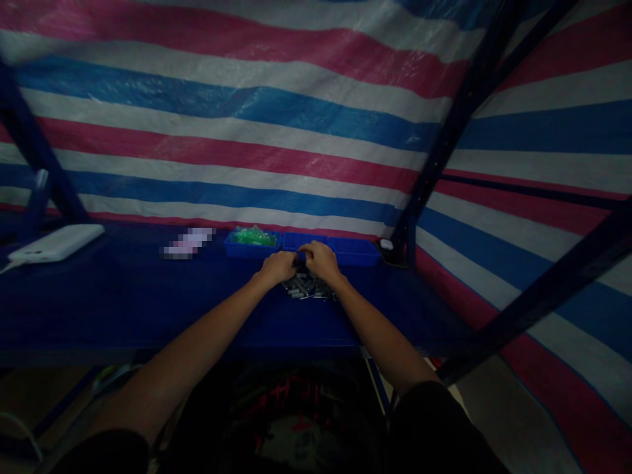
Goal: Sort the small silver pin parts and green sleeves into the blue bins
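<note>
My left hand (279,266) and my right hand (320,260) rest close together on the dark blue table (123,296), fingers curled and meeting over a heap of small grey metal cylinders (307,287). Both hands pinch something between them too small and dark to name. Behind the hands stands a row of three blue trays: the left tray (251,243) holds green translucent pieces (254,236), the middle tray (306,239) and the right tray (356,251) look dark inside.
A white power bank (56,242) with a cable lies at the table's far left. A blurred pinkish packet (187,242) lies left of the trays. A striped tarp (247,131) backs the table, and dark blue frame posts (444,145) stand at the right.
</note>
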Demonstrator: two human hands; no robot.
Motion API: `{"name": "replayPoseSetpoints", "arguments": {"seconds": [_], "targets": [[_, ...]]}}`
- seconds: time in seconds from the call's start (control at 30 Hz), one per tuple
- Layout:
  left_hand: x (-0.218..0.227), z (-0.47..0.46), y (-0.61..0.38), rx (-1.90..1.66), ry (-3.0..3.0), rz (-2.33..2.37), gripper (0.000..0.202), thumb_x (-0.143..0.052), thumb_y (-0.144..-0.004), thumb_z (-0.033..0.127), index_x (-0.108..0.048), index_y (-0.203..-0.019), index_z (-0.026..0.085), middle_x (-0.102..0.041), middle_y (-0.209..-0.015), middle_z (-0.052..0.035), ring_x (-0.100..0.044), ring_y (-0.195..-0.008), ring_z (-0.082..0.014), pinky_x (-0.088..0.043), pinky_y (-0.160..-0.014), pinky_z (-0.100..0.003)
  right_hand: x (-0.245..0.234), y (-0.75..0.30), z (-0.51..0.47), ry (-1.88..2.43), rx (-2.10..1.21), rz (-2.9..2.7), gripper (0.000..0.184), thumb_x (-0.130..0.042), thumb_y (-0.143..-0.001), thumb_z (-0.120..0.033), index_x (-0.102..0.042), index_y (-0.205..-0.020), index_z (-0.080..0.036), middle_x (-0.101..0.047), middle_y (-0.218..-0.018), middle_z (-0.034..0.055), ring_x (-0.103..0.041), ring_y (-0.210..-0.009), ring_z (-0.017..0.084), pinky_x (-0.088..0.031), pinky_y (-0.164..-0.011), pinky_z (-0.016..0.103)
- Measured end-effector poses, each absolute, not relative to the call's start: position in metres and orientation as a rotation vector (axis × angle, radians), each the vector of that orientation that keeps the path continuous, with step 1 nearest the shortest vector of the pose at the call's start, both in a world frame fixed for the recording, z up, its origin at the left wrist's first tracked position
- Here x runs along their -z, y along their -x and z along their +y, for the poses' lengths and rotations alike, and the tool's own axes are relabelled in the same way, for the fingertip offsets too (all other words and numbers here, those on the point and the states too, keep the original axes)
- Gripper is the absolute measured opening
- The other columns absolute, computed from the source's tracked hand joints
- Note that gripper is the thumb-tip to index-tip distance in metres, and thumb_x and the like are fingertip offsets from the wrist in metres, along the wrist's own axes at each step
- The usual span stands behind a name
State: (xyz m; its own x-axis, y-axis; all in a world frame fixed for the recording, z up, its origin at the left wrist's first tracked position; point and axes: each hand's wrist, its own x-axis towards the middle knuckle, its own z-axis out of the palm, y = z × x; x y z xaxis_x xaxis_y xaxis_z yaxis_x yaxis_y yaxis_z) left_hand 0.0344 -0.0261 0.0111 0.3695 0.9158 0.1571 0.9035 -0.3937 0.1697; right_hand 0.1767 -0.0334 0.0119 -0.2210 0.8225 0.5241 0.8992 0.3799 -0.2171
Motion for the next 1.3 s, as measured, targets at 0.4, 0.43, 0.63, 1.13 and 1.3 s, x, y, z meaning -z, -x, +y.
{"name": "replayPoseSetpoints", "arguments": {"seconds": [0.4,0.43,0.63,1.13,1.3], "targets": [[-0.017,-0.013,-0.038,-0.731,-2.238,1.329,0.027,-0.036,-0.08,0.016,-0.061,-0.088,0.013,-0.067,-0.086,-0.0061,-0.06,-0.08,-0.0181,-0.046,-0.07,-0.026,-0.011,-0.177,-0.026,1.243,-0.004,-2.005,0.019,-0.047,-0.081,-0.025,-0.061,-0.092,-0.018,-0.059,-0.081,0.0026,-0.053,-0.074,0.014,-0.041,-0.071,0.025],[-0.017,-0.011,-0.038,-0.8,-2.151,1.303,0.026,-0.036,-0.081,0.018,-0.06,-0.087,0.012,-0.066,-0.084,-0.0057,-0.06,-0.076,-0.0169,-0.046,-0.068,-0.026,-0.012,-0.178,-0.026,1.219,-0.017,-1.999,0.019,-0.048,-0.081,-0.026,-0.061,-0.092,-0.018,-0.059,-0.081,0.0028,-0.053,-0.075,0.014,-0.041,-0.071,0.025],[-0.017,-0.011,-0.037,-1.069,-1.736,1.286,0.019,-0.04,-0.085,0.023,-0.051,-0.096,0.013,-0.062,-0.081,-0.0048,-0.057,-0.07,-0.0123,-0.046,-0.065,-0.024,-0.009,-0.181,-0.021,1.137,-0.035,-2.027,0.018,-0.051,-0.077,-0.016,-0.06,-0.093,-0.016,-0.058,-0.083,0.0032,-0.053,-0.076,0.014,-0.04,-0.071,0.024],[-0.017,-0.01,-0.034,-1.096,-2.101,1.256,0.018,-0.046,-0.08,0.027,-0.055,-0.09,0.015,-0.063,-0.081,-0.0041,-0.059,-0.075,-0.0152,-0.045,-0.07,-0.026,-0.013,-0.185,-0.022,1.161,-0.061,-1.915,0.023,-0.048,-0.082,-0.031,-0.058,-0.097,-0.016,-0.059,-0.071,0.0002,-0.053,-0.065,0.012,-0.038,-0.063,0.022],[-0.015,-0.01,-0.035,-1.016,-2.149,1.277,0.026,-0.041,-0.083,0.032,-0.056,-0.097,0.015,-0.064,-0.076,-0.0037,-0.06,-0.07,-0.0152,-0.045,-0.066,-0.025,-0.016,-0.191,-0.02,1.19,0.038,-1.915,0.022,-0.045,-0.084,-0.031,-0.062,-0.085,-0.016,-0.061,-0.076,0.0026,-0.054,-0.071,0.013,-0.039,-0.066,0.023]]}}
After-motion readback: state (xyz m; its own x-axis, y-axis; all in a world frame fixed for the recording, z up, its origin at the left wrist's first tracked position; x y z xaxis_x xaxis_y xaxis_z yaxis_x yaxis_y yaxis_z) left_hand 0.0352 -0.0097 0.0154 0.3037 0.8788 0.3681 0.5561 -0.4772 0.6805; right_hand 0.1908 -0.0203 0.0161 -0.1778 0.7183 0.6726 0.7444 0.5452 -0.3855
